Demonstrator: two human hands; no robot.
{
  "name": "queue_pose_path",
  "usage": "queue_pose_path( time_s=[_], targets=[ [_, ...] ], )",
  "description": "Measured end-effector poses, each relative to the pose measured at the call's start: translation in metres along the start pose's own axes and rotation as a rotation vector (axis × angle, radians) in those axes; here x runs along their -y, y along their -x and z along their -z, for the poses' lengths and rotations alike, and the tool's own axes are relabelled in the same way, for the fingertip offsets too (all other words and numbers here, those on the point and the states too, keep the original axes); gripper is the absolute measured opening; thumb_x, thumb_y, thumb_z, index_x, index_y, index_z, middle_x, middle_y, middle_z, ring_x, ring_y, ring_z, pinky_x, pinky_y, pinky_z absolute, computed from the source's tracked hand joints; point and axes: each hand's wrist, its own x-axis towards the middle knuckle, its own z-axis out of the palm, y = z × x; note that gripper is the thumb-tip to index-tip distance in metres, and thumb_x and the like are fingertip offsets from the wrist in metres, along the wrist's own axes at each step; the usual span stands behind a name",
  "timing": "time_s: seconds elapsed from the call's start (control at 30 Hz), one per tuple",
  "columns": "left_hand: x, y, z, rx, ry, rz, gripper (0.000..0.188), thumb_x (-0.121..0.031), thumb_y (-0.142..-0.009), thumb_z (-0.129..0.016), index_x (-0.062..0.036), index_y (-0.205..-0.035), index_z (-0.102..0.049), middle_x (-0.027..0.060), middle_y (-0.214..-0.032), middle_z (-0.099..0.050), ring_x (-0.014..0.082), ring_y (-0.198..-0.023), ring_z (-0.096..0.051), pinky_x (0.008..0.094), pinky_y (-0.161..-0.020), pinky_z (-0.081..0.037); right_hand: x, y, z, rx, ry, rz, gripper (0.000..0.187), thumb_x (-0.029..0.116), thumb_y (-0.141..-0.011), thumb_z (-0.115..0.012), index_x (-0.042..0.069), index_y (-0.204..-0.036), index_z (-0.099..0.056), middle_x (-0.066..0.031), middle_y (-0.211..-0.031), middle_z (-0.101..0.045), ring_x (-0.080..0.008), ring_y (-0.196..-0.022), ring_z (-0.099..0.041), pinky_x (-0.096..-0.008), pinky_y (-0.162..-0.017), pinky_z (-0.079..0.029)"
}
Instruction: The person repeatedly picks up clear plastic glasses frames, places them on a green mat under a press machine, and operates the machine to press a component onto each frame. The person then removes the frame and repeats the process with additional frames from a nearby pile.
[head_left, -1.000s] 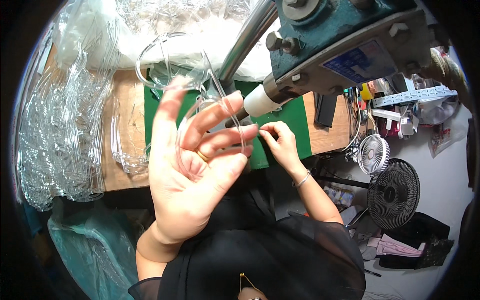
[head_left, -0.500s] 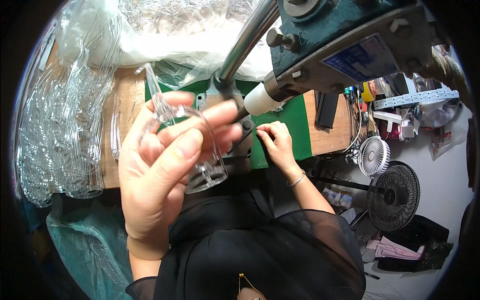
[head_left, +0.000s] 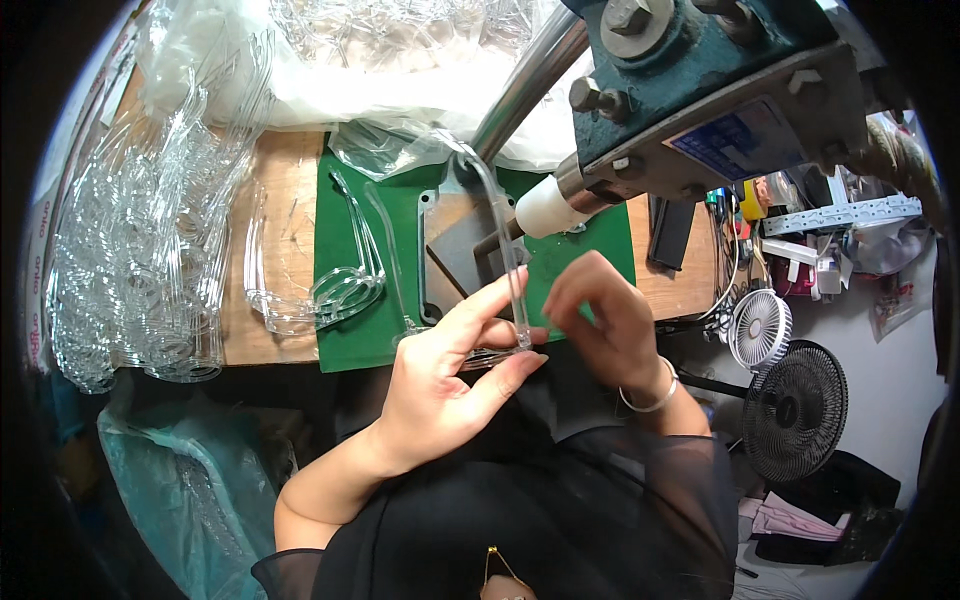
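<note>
My left hand [head_left: 440, 385] is closed on a clear plastic eyeglass frame [head_left: 508, 250], its fingers and thumb pinching it near a corner. One long temple of it points up and away, in front of the press. Just to the right, my right hand [head_left: 605, 325] hovers with bent fingers, smeared by motion. Whether it holds anything I cannot make out. Another clear eyeglass frame [head_left: 372, 270] lies on the green mat [head_left: 345, 345] to the left, beside a loose-looking clear strip [head_left: 388, 240]. Beyond my hands stands the press's metal base [head_left: 455, 235].
The green press head [head_left: 700, 90] with a white collar [head_left: 548, 207] overhangs from the upper right. A big stack of clear frames [head_left: 150, 240] covers the left side. Plastic bags [head_left: 380, 110] lie at the back. A black phone-like slab [head_left: 672, 232] and fans [head_left: 795, 410] are right.
My left hand has moved right and lower with the eyeglass frame, turning it. My right hand has come off the mat by the press base and moved right and nearer to me.
</note>
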Motion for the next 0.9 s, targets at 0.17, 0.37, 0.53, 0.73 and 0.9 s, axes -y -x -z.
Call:
queue_pose_path(
  time_s=[0.17, 0.37, 0.53, 0.73, 0.9],
  targets=[
    [-0.002, 0.002, 0.001, -0.030, -0.082, -0.094, 0.055, 0.002, -0.071, -0.064, 0.0022, -0.121, -0.042, 0.0102, -0.093, -0.061, 0.0109, -0.081, -0.060, 0.0231, -0.074, -0.046, 0.017, -0.017, -0.005, 0.126, 0.053, 0.235, 0.015, 0.001, -0.068, -0.066, 0.005, -0.078, -0.055, -0.0036, -0.076, -0.056, -0.0188, -0.069, -0.052, -0.0276, -0.064, -0.043],
    [0.000, 0.004, 0.002, -0.028, -0.049, -0.094, 0.054, 0.001, -0.071, -0.065, 0.0019, -0.121, -0.043, 0.0112, -0.089, -0.062, 0.0122, -0.079, -0.061, 0.0236, -0.072, -0.047, 0.013, -0.016, -0.007, 0.105, -0.053, 0.177, 0.013, 0.003, -0.067, -0.068, 0.004, -0.076, -0.059, -0.0042, -0.074, -0.058, -0.0176, -0.071, -0.054, -0.0274, -0.065, -0.044],
    [-0.004, 0.006, 0.003, 0.037, -0.150, -0.122, 0.055, 0.003, -0.072, -0.063, 0.0051, -0.122, -0.040, 0.0139, -0.109, -0.053, 0.0115, -0.086, -0.058, 0.0226, -0.075, -0.045, 0.011, -0.008, -0.010, 0.077, -0.226, 0.066, 0.011, 0.002, -0.070, -0.066, 0.005, -0.077, -0.057, -0.0044, -0.076, -0.057, -0.0170, -0.072, -0.053, -0.0266, -0.064, -0.043],
    [-0.007, 0.005, 0.002, 0.076, 0.099, -0.014, 0.056, 0.003, -0.073, -0.062, 0.0068, -0.123, -0.036, 0.0118, -0.116, -0.050, 0.0087, -0.085, -0.055, 0.0203, -0.075, -0.043, 0.011, -0.005, -0.016, 0.070, -0.349, -0.056, 0.007, 0.003, -0.075, -0.060, 0.005, -0.078, -0.054, -0.0047, -0.076, -0.054, -0.0170, -0.070, -0.051, -0.0256, -0.062, -0.041],
    [-0.006, 0.007, 0.001, 0.047, 0.077, -0.010, 0.056, 0.003, -0.073, -0.062, 0.0061, -0.123, -0.037, 0.0093, -0.111, -0.052, 0.0067, -0.081, -0.054, 0.0190, -0.073, -0.042, 0.010, -0.009, -0.016, 0.016, -0.107, 0.166, 0.009, 0.004, -0.073, -0.063, 0.004, -0.077, -0.055, -0.0053, -0.074, -0.055, -0.0173, -0.068, -0.051, -0.0259, -0.060, -0.041]
  ],
)
